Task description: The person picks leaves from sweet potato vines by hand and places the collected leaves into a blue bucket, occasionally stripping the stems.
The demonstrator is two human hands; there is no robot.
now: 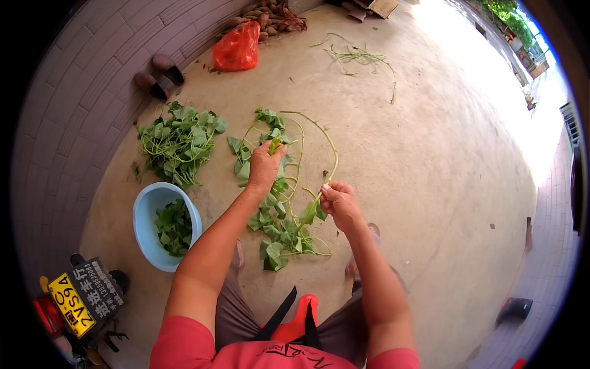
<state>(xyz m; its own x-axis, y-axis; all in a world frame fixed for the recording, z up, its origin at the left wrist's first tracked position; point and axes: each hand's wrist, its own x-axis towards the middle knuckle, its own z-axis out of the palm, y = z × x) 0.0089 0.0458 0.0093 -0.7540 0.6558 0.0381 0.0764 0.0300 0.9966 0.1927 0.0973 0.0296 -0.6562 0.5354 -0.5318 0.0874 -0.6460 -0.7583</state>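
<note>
My left hand (pixel 266 167) is closed around green leaf stalks, with small leaves showing above the thumb. Between thumb and fingers, my right hand (pixel 340 203) pinches a long leafy vine (pixel 333 152) that arcs up and away from it. Under and between both hands, more leafy vines (pixel 276 235) lie on the concrete floor. A blue plastic basin (pixel 141 230) with loose green leaves (pixel 174 226) in it stands left of my left forearm. Beyond the basin is a heap of leafy greens (pixel 179 138).
Stripped vine stems (pixel 359 56) lie on the floor ahead. A red plastic bag (pixel 237 48) sits by a pile of tubers (pixel 265 18). Slippers (pixel 159 77) rest near the tiled wall. At lower left is a vehicle's rear plate (pixel 71 304). Something red (pixel 306 309) is between my legs.
</note>
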